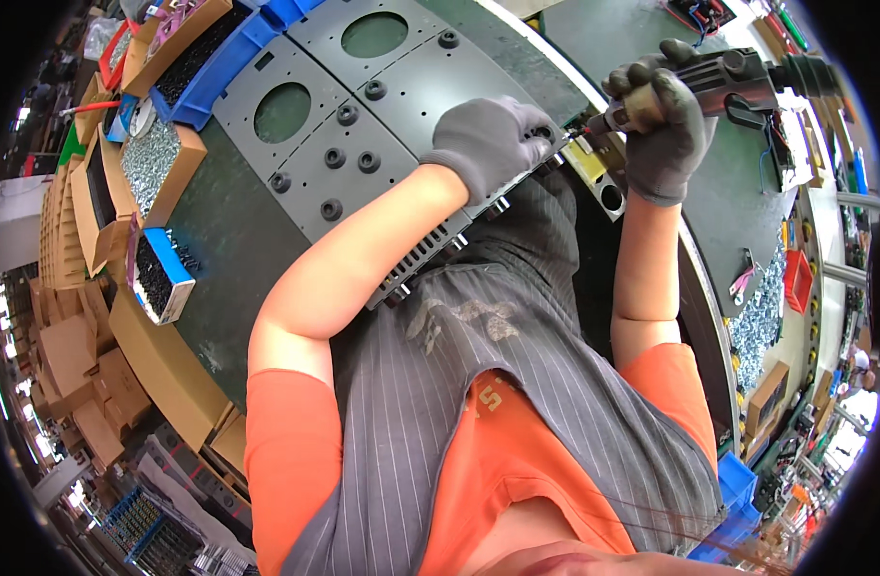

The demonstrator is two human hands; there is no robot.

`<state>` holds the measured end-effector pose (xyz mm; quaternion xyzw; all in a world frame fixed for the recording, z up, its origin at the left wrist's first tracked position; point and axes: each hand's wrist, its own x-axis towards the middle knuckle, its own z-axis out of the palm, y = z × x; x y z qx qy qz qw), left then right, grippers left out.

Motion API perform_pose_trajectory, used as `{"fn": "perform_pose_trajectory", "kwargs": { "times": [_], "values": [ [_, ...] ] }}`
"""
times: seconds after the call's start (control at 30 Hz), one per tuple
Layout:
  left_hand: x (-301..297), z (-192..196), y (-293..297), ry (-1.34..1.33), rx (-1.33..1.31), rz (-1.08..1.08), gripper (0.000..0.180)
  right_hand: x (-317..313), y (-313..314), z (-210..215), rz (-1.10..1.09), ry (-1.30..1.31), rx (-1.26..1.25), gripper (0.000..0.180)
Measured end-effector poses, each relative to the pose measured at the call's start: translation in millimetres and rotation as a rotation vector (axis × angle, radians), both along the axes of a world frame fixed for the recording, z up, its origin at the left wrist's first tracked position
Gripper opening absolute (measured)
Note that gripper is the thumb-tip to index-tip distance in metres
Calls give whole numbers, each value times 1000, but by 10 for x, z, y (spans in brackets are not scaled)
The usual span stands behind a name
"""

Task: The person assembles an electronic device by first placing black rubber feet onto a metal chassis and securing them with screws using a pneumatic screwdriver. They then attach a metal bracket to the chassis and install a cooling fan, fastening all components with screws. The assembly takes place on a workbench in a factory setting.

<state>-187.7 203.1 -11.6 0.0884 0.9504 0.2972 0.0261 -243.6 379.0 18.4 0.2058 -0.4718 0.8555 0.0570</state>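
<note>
A dark grey metal panel (411,115) with two large round holes lies on the green bench in front of me. Several black round rubber feet (334,156) stand on its face. My left hand (488,144), in a grey glove, rests on its right corner, fingers curled round a small black round piece that looks like another foot. My right hand (665,130), gloved too, grips a dark power screwdriver (733,82) lying sideways. The screwdriver's tip points left, close to the panel's corner by my left fingers; whether it touches is too small to tell.
At left stand a blue bin (209,77) of black parts, a cardboard box (156,158) of silver screws and a small blue-and-white box (161,274) of black screws. Silver fasteners (759,326) and a red tray (797,280) lie on the right. Silver posts (459,242) stick out along the panel's near edge.
</note>
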Motion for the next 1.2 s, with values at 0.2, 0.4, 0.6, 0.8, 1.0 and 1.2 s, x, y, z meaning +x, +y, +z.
{"fn": "perform_pose_trajectory", "kwargs": {
  "times": [0.2,0.4,0.6,0.8,1.0,1.2],
  "values": [
    [-62,-145,105,29,4,11,32,4,-202,-61,-45,-34,119,40],
    [-60,-106,99,-11,38,6,31,-74,-267,-141,65,-35,211,37],
    [-74,-82,69,-65,176,37,31,-81,-303,-187,50,-105,216,37],
    [-53,56,-377,-455,1425,410,35,-154,-323,-127,192,24,310,42],
    [569,139,-738,-400,1573,337,26,-17,-319,32,211,63,67,48],
    [992,-12,-632,-402,1736,452,35,384,-637,238,522,150,-286,49]
  ]
}}
